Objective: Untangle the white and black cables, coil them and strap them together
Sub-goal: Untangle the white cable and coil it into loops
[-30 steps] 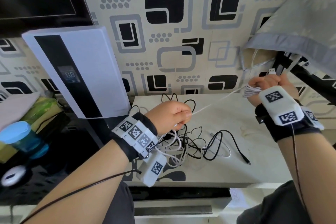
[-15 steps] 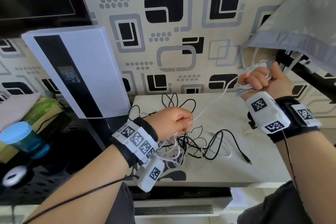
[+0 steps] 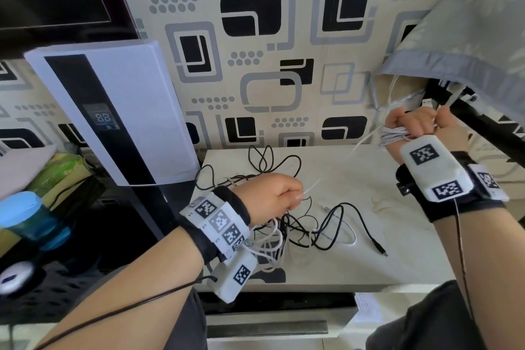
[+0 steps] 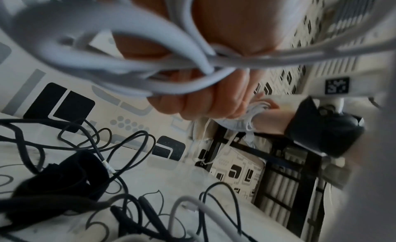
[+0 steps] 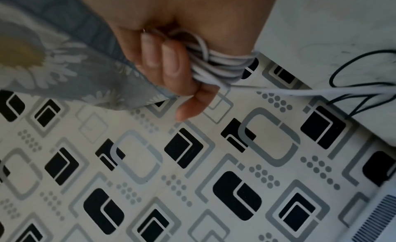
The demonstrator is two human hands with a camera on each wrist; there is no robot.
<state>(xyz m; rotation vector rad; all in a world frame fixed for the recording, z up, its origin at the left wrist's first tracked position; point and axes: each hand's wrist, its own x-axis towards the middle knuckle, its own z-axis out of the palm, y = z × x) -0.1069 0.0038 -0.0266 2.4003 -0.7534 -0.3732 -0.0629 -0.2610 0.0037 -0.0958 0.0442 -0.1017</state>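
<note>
My right hand (image 3: 412, 124) is raised at the right by the wall, its fingers (image 5: 169, 62) curled round several turns of the white cable (image 5: 222, 66) wound about the hand. A blurred white strand (image 3: 362, 142) runs from that coil down to my left hand (image 3: 292, 196), which pinches it above the table; up close, white loops (image 4: 137, 67) cross its fingers (image 4: 203, 103). More white cable (image 3: 271, 244) lies under the left wrist, tangled with the black cable (image 3: 335, 224), whose plug end (image 3: 379, 247) lies free. A black strap (image 4: 64, 176) lies among the cables.
The pale table (image 3: 383, 264) stands against patterned wallpaper. A white appliance with a dark panel (image 3: 119, 111) leans at its left. A grey flowered pillow (image 3: 468, 46) hangs over my right hand, above a black frame (image 3: 488, 128). A blue-lidded jar (image 3: 25, 216) sits far left.
My right hand has twisted at the wrist and taken up more white cable. The strand between the hands moved. My left hand stayed nearly still, keeping its pinch.
</note>
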